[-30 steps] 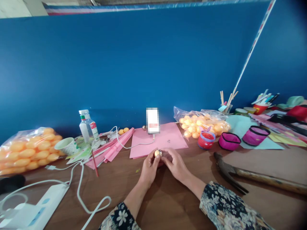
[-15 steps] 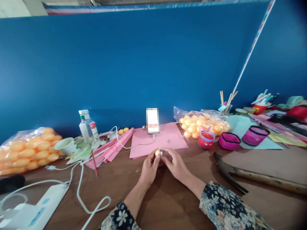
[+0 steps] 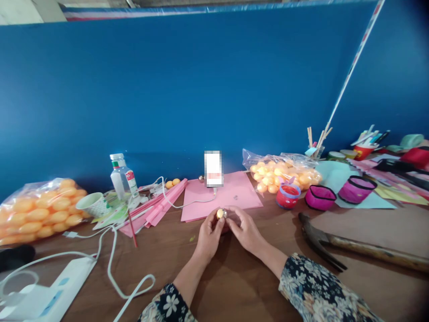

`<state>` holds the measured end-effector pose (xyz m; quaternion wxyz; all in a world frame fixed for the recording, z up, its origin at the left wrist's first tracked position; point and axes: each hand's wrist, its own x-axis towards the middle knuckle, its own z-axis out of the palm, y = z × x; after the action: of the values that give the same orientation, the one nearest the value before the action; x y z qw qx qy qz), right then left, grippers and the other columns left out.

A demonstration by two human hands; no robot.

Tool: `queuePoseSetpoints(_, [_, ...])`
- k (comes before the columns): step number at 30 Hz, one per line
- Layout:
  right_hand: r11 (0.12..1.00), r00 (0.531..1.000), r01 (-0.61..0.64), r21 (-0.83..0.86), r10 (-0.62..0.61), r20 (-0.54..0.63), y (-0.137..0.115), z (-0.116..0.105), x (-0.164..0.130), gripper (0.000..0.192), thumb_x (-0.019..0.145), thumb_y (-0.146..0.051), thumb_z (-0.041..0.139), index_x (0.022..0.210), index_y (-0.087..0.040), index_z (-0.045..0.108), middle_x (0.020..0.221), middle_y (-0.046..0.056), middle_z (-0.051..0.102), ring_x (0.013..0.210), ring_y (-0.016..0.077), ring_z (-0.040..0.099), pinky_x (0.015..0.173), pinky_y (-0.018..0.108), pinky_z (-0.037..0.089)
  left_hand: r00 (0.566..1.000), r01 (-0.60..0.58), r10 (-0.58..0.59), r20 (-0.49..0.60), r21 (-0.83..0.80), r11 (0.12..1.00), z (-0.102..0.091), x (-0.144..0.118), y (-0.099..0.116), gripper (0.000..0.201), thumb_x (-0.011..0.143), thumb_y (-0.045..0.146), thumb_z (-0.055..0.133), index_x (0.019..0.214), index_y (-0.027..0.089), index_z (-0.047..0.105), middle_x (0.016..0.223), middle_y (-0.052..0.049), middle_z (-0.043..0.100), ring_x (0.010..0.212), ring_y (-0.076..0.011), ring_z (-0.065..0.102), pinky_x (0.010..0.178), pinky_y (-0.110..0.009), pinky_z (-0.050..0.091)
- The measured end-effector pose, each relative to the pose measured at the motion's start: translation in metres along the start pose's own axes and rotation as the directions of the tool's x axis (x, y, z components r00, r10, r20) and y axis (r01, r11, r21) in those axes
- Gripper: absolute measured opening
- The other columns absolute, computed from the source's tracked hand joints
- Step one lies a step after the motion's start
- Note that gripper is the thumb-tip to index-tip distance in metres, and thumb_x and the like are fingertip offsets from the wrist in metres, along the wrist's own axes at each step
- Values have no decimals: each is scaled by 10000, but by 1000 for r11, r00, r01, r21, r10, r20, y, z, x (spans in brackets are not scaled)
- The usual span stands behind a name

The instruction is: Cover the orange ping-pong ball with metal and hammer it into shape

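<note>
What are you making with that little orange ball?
A person at a wooden table holds one small orange ball between both hands. The left hand pinches it from below and the right hand presses something small and silvery against its side. Past the hands lie a pink sheet of paper and a phone propped against the blue wall. Bags of orange balls sit at either end, and a hammer lies to the right.

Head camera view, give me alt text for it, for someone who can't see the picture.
Two hands meet over a brown table: the left hand and right hand together pinch a small orange ball with something small and silvery against it. Behind lie a pink paper sheet and a propped phone; bags of orange balls sit at both sides.
</note>
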<state>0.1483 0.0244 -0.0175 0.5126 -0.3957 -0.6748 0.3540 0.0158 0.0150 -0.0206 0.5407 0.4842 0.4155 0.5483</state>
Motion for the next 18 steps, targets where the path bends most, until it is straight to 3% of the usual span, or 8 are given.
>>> queuePoseSetpoints(9, [996, 999, -51, 71, 50, 19, 1, 1, 0, 249, 819, -209, 475, 1063, -207, 518, 1044, 62, 625, 945, 182, 600, 839, 328, 497, 1000, 12, -12, -22, 13, 1000, 0, 0, 2, 452, 731, 347, 583, 1153, 200, 518, 1124, -66, 600, 979, -228, 576, 804, -370, 504])
queuePoseSetpoints(18, [1000, 1000, 17, -5, -17, 14, 1, 0, 1, 301, 819, -203, 482, 1117, -217, 527, 1110, 64, 600, 1005, 188, 570, 906, 362, 452, 999, -16, 18, -39, 46, 999, 0, 0, 3, 425, 733, 359, 575, 1118, 182, 543, 1092, -74, 616, 983, -233, 573, 817, -369, 492])
